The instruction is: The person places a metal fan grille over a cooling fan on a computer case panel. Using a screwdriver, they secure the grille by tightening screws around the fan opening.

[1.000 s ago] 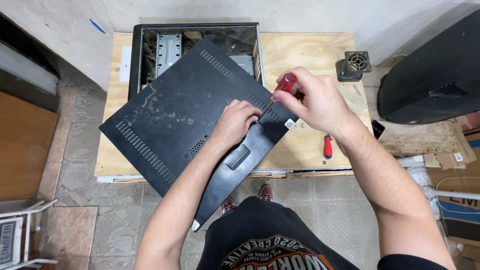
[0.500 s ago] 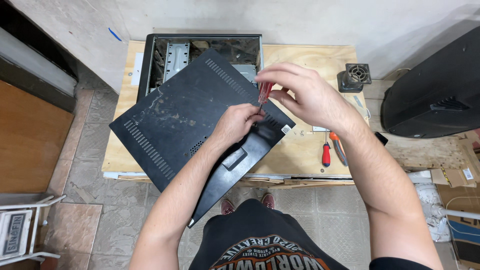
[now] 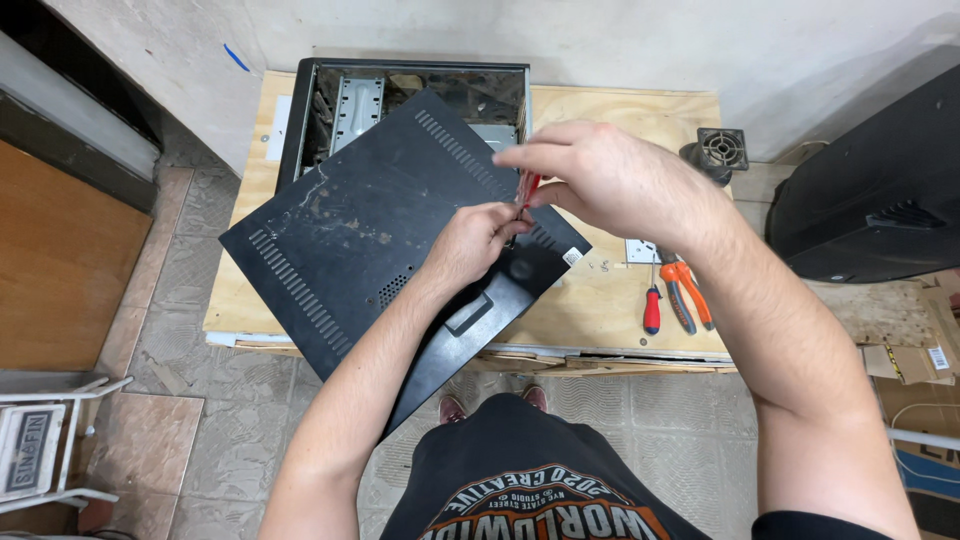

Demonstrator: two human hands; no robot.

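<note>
A black side panel [image 3: 370, 230] is lain tilted across the open computer case [image 3: 330, 95] on the wooden worktop [image 3: 620, 130], steadied by the left hand [image 3: 470, 240], fingers curled at its edge. A red-handled screwdriver [image 3: 528, 187] is pinched in the closed grip of the right hand [image 3: 610, 180]; a fastening at the panel's corner is judged in hand, so the tip is next to be seated squarely

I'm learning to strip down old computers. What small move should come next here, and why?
Probably seat the red-handled screwdriver tip squarely before turning: the right hand holds it upright over the black side panel, and the left hand fingers pinch near its tip, steadying it.
</note>
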